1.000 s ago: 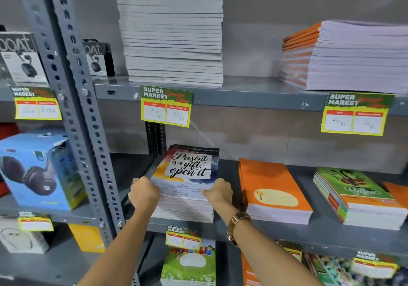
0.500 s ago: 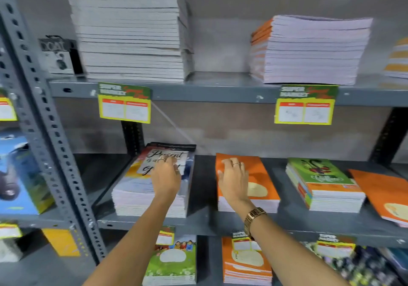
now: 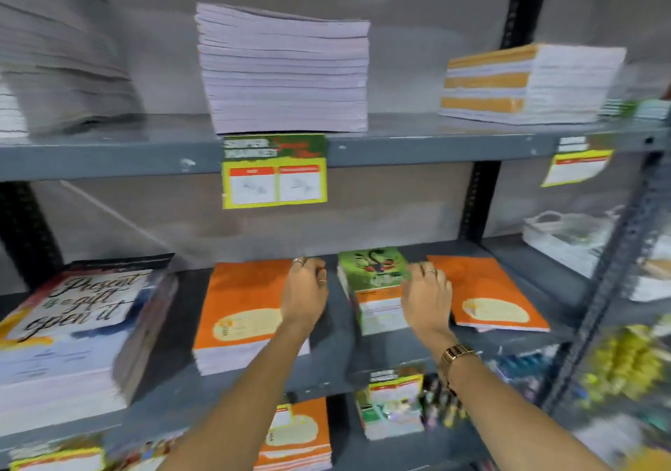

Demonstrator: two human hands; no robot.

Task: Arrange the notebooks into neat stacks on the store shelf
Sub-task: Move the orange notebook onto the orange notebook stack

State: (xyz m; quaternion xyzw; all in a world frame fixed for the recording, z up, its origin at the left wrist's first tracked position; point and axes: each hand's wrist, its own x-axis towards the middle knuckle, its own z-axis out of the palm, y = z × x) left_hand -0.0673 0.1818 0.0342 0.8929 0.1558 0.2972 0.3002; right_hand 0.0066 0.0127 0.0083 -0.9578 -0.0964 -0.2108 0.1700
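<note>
shift: both hands are moving right since earlier, off the printed-cover stack (image 3: 80, 329)
left hand (image 3: 306, 298): resting open-fingered on orange stack (image 3: 241, 310)
right hand (image 3: 426, 300): reaching open-fingered beside green stack (image 3: 374, 285); likely squaring next

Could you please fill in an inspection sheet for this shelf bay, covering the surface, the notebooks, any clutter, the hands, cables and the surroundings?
Surface: grey metal middle shelf, scuffed at its front edge.
Job's things: four stacks on it: quote-cover stack, orange stack, green stack, low orange stack sitting skewed.
Clutter: nothing seen.
Hands: left hand on the orange stack's right edge; right hand on the green stack's right side; neither lifts anything.
Cables: nothing seen.
Surroundings: upper shelf with a tall white stack; yellow price tag, unreadable through blur.
</note>
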